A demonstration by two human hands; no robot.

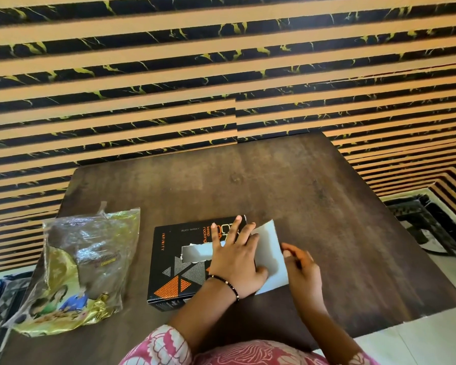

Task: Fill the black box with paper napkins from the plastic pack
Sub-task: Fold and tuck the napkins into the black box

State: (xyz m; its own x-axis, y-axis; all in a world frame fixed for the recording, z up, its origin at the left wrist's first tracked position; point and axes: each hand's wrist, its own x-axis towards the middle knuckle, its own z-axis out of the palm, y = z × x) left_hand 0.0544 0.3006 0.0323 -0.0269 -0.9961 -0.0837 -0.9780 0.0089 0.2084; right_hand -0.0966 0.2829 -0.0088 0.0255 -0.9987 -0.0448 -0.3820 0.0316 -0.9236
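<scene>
**Box flap open at the right end, pack away to the left**

Hands work at the right end of the black box (pixel 179 262), which lies flat on the table (pixel 274 180) with its long axis running left to right; the left hand (pixel 234 256) rests palm down on the lid with fingers spread and straight, steadying it; the right hand (pixel 302 270) sits just beside the pale end flap (pixel 270 248), fingers loosely curled near the flap's edge, though whether they actually pinch it I cannot tell. A torn slot in the lid shows white, likely napkins inside. The plastic pack (pixel 82 270) lies well apart to the left of the box, crumpled and seemingly slack; no napkins are plainly seen in it. The opening faces right, toward the right hand, while the pack is on the left hand's side; so a further reach for napkins would fall to the left hand, and closing the flap to the right.
</scene>
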